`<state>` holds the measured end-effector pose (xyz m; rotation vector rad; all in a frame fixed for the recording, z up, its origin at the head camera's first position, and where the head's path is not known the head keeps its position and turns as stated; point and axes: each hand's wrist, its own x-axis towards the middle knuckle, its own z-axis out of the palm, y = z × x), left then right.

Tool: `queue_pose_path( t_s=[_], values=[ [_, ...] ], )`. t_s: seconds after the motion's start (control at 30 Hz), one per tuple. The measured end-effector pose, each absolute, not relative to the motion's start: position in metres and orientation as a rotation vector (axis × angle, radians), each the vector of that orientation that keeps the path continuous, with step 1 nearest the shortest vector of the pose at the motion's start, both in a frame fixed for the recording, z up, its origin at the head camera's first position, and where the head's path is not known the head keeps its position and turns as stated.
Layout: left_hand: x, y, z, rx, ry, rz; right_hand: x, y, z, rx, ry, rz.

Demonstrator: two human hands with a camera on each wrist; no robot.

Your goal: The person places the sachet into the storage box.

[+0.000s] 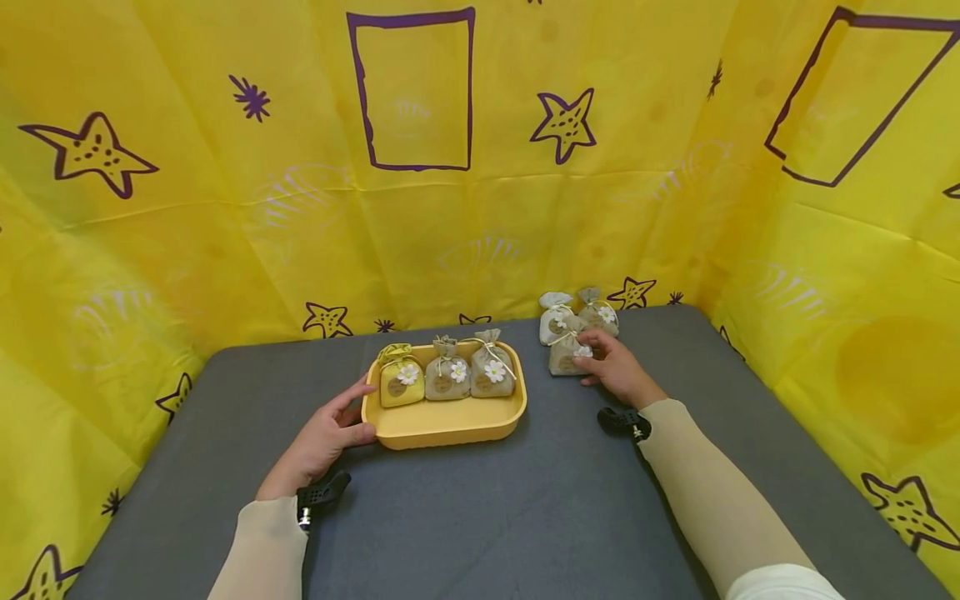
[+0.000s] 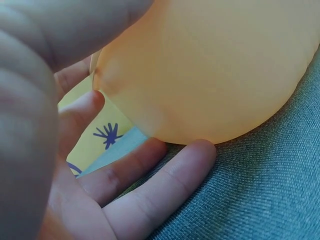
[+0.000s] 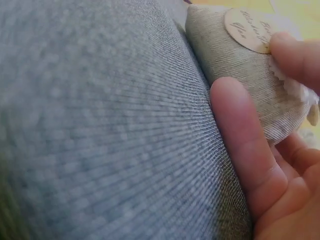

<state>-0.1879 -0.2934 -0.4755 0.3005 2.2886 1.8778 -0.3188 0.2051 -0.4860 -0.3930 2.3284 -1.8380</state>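
Note:
A yellow tray (image 1: 450, 435) holds three drawstring sachets in a row: a yellow sachet (image 1: 401, 392) at the left and two greyish ones, each with a white flower. My left hand (image 1: 327, 433) grips the tray's left end, thumb at the front corner and fingers along the side; the left wrist view shows fingertips against the tray wall (image 2: 210, 75). On the right, my right hand (image 1: 618, 371) holds a beige sachet (image 1: 564, 357) by its right side. Seen from the right wrist, the thumb lies over the flower beside the round label (image 3: 245, 30), with fingers around the sachet's edge.
Behind the held sachet stand a whitish sachet (image 1: 553, 323) and a grey-brown sachet (image 1: 600, 315). Everything sits on a dark grey table (image 1: 465, 525). A yellow curtain (image 1: 420, 250) with starfish drawings rises along the table's back and sides.

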Motion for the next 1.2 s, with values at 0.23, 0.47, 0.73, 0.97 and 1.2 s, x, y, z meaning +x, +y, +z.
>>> queue_pose_path(
  t_s=[0.23, 0.47, 0.73, 0.97, 1.2],
  values=[
    [-0.187, -0.294, -0.474, 0.283, 2.299, 1.871, -0.316, 0.205, -0.486, -0.393, 2.37, -1.811],
    [-0.187, -0.296, -0.473, 0.279, 2.306, 1.868, -0.315, 0.203, -0.489, -0.375, 2.416, -1.815],
    [-0.189, -0.297, -0.476, 0.324, 2.273, 1.895, -0.31, 0.202, -0.49, -0.382, 2.504, -1.848],
    [-0.19, -0.295, -0.478, 0.321, 2.261, 1.912, -0.304, 0.205, -0.49, -0.394, 2.583, -1.788],
    [-0.189, -0.294, -0.478, 0.332, 2.269, 1.904, -0.295, 0.202, -0.475, -0.378, 2.623, -1.833]
  ],
)
